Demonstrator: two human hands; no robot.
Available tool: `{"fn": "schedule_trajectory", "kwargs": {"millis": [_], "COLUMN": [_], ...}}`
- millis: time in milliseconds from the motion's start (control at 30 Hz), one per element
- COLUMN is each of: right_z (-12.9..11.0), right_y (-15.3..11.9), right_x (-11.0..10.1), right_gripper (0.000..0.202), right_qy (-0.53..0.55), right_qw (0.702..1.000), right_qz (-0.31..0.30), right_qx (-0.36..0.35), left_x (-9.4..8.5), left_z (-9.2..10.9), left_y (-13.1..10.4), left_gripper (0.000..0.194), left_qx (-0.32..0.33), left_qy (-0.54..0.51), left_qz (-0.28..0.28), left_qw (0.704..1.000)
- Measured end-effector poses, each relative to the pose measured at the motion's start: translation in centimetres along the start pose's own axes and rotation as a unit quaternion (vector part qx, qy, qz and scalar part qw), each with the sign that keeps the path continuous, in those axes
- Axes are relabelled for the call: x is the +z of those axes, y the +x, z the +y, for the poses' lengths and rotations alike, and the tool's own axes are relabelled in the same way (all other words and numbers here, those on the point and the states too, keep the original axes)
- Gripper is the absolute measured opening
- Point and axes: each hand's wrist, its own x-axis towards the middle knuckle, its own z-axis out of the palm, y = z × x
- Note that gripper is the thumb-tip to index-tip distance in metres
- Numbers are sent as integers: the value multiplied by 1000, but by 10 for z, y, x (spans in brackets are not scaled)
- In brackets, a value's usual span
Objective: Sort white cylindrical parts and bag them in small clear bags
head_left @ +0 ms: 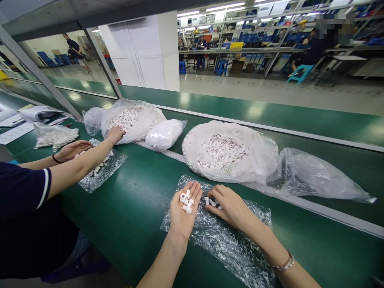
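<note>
My left hand (183, 218) is palm up with its fingers stretched out, and several small white plastic fittings (188, 203) rest in it. Close by on the right, my right hand (230, 204) is palm down, its fingers curled around a few more white fittings (212, 202). Both hands are above a clear plastic sheet or flat bag (222, 248) on the green table. Behind them lies a big open plastic bag (255, 160) filled with the same kind of small white parts (225, 150).
At my left a co-worker's hand (115, 135) reaches into another bag of white parts (129, 118); the other hand (73, 150) is over a clear sheet (103, 176). A stuffed white bag (166, 134) lies between the large bags. A metal post (102, 60) rises behind.
</note>
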Motion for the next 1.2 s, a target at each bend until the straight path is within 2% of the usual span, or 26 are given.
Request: {"fn": "schedule_trajectory", "kwargs": {"millis": [100,200,333,533,633,700,767,833,900,967,1100,1200], "right_z": [5,7,-2,-24,-25,-23,-19,-16,-13,-10,-6,-7], "right_y": [-1,-3,-4,1,2,1,-1,-3,-5,-6,-6,-5], "right_x": [-2,-14,-28,-28,-26,-27,-29,-30,-28,-23,-11,-10], "right_gripper": [19,17,19,22,23,21,20,20,18,16,16,18], "right_qy": [-2,12,55,74,64,91,136,164,156,126,66,25], "right_qw": [1000,998,992,996,998,995,989,982,982,985,992,994], "right_qz": [14,46,83,41,21,22,27,19,-6,-36,-60,-6], "right_qx": [11,52,73,-5,-9,14,54,91,110,110,91,110], "left_x": [1,2,3,0,-1,-1,-1,-2,-2,-3,-3,-2], "left_z": [-1,-2,-2,-13,-19,-20,-18,-14,-10,-7,-7,-9], "left_y": [-2,-4,-4,-5,-6,-5,-4,-1,1,3,1,-2], "left_gripper": [50,50,46,30,19,18,20,21,18,18,23,27], "left_qx": [-33,-54,-64,-136,-154,-162,-144,-90,-29,3,-6,-39], "left_qy": [3,6,23,35,26,29,47,67,75,80,91,85], "left_qz": [-15,-29,-36,-53,-47,-45,-32,10,63,90,65,27], "left_qw": [999,998,997,989,987,985,988,994,995,993,994,995]}}
